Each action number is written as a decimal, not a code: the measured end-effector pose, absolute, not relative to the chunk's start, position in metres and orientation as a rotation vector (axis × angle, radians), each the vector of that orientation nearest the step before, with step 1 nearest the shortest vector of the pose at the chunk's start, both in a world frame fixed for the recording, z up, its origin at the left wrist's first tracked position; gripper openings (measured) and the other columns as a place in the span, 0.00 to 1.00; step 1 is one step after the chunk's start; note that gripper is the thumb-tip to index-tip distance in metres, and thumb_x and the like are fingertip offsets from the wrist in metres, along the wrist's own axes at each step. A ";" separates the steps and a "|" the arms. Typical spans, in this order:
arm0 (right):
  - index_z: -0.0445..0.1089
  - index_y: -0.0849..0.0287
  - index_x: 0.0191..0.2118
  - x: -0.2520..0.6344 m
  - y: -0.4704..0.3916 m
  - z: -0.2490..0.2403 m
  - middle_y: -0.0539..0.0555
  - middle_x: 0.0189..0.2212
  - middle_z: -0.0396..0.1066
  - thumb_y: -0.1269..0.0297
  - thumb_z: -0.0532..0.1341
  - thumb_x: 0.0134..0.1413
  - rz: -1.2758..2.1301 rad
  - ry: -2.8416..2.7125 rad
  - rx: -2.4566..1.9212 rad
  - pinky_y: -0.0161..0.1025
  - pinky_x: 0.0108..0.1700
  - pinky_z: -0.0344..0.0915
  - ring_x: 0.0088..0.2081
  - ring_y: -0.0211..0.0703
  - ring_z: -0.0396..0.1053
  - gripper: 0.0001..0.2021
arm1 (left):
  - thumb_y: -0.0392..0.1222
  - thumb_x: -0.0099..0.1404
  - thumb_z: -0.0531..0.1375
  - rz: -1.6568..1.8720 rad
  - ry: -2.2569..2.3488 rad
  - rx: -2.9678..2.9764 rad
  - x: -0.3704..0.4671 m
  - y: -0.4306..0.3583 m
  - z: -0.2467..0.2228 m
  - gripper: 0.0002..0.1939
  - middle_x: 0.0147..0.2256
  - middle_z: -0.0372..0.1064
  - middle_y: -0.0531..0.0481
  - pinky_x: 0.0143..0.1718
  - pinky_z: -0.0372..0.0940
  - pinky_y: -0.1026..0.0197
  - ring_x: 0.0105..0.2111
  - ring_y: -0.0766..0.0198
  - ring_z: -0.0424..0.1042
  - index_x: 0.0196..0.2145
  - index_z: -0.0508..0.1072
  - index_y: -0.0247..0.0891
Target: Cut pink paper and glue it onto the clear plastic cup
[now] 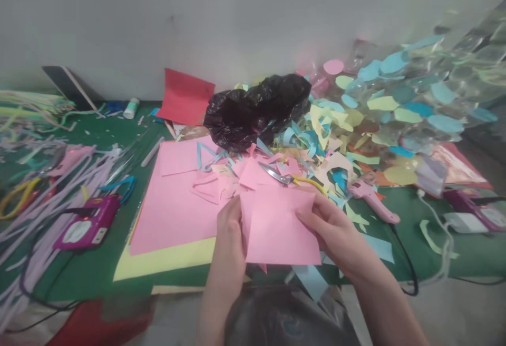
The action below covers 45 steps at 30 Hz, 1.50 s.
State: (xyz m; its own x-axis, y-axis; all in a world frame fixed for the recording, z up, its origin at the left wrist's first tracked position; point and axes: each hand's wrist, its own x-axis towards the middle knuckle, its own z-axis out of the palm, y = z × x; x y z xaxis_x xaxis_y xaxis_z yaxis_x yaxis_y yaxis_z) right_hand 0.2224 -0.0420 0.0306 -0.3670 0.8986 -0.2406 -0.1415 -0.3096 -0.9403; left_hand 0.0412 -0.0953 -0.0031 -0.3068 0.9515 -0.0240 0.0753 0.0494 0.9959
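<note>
A squarish piece of pink paper (282, 227) is held up between my two hands, above the front edge of the table. My left hand (231, 230) is closed on its left side, where the paper seems folded or doubled. On the right side, my right hand (330, 225) pinches the paper with the thumb lying on its face. Just behind the paper rest scissors (279, 174) with yellow handles, among pink and cream scraps (249, 172). To the left lie large pink sheets (174, 214) over a yellow sheet (166, 259).
A black plastic bag (256, 109) stands by the wall beside a red sheet (185, 96). Cut paper shapes (395, 109) pile up at right. A pink glue gun (373, 201) with a cord lies nearby. Purple boxes (89, 222) and pale strips (35, 246) occupy the left.
</note>
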 end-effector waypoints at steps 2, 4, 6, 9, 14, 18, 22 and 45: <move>0.70 0.51 0.49 0.222 -0.041 0.028 0.53 0.46 0.72 0.55 0.64 0.59 1.769 -1.147 -1.067 0.35 0.39 0.68 0.44 0.43 0.71 0.14 | 0.73 0.65 0.38 1.323 1.330 0.926 0.038 -0.097 0.003 0.43 0.54 0.70 0.38 0.59 0.61 0.45 0.59 0.44 0.64 0.55 0.73 0.39; 0.70 0.52 0.48 0.220 -0.041 0.025 0.52 0.44 0.72 0.55 0.63 0.59 1.761 -1.150 -1.070 0.35 0.40 0.67 0.43 0.42 0.70 0.14 | 0.75 0.63 0.41 1.298 1.243 0.877 0.031 -0.096 0.009 0.43 0.51 0.72 0.37 0.55 0.65 0.46 0.55 0.44 0.69 0.53 0.73 0.37; 0.69 0.52 0.48 0.216 -0.041 0.022 0.52 0.43 0.72 0.55 0.63 0.59 1.754 -1.170 -1.071 0.35 0.41 0.67 0.43 0.42 0.70 0.14 | 0.69 0.62 0.54 1.244 1.287 0.933 0.025 -0.094 0.013 0.34 0.52 0.72 0.39 0.53 0.66 0.50 0.53 0.47 0.70 0.53 0.72 0.39; 0.67 0.53 0.51 0.208 -0.042 0.021 0.51 0.41 0.71 0.56 0.62 0.59 1.700 -1.256 -1.117 0.34 0.38 0.67 0.40 0.41 0.70 0.16 | 0.55 0.62 0.62 1.113 1.431 1.012 0.023 -0.095 0.015 0.25 0.53 0.70 0.42 0.51 0.67 0.55 0.52 0.52 0.71 0.53 0.68 0.42; 0.64 0.56 0.53 0.196 -0.045 0.021 0.51 0.36 0.69 0.61 0.57 0.61 1.645 -1.444 -1.161 0.34 0.33 0.66 0.35 0.40 0.68 0.15 | 0.53 0.67 0.57 1.099 1.544 0.997 0.033 -0.100 0.010 0.21 0.50 0.71 0.44 0.47 0.68 0.58 0.49 0.56 0.71 0.53 0.66 0.42; 0.64 0.56 0.51 0.193 -0.043 0.019 0.50 0.33 0.65 0.60 0.58 0.61 1.594 -1.442 -1.168 0.35 0.35 0.66 0.34 0.39 0.65 0.14 | 0.54 0.66 0.56 1.143 1.779 1.020 0.012 -0.099 0.009 0.17 0.37 0.71 0.48 0.39 0.68 0.57 0.37 0.58 0.72 0.46 0.67 0.41; 0.65 0.54 0.49 0.202 -0.036 0.013 0.50 0.33 0.64 0.57 0.58 0.62 1.473 -1.420 -1.203 0.37 0.38 0.67 0.35 0.40 0.66 0.13 | 0.47 0.64 0.55 1.166 2.460 1.137 -0.047 -0.085 0.025 0.08 0.30 0.65 0.50 0.35 0.65 0.53 0.32 0.54 0.69 0.37 0.65 0.41; 0.67 0.53 0.49 0.225 -0.019 -0.005 0.56 0.37 0.70 0.56 0.53 0.66 0.857 -1.594 -1.453 0.41 0.36 0.66 0.38 0.46 0.69 0.12 | 0.43 0.68 0.49 0.714 2.705 1.997 -0.160 0.048 -0.035 0.31 0.54 0.58 0.18 0.49 0.57 0.34 0.55 0.28 0.60 0.64 0.55 0.21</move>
State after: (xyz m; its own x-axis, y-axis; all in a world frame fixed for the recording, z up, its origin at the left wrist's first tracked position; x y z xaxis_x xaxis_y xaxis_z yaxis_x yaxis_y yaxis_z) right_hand 0.2249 -0.0191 -0.0050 -0.0226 0.9933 0.1135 0.4533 0.1114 -0.8844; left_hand -0.1603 0.0478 -0.0351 -0.2959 0.8341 0.4655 0.9552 0.2548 0.1507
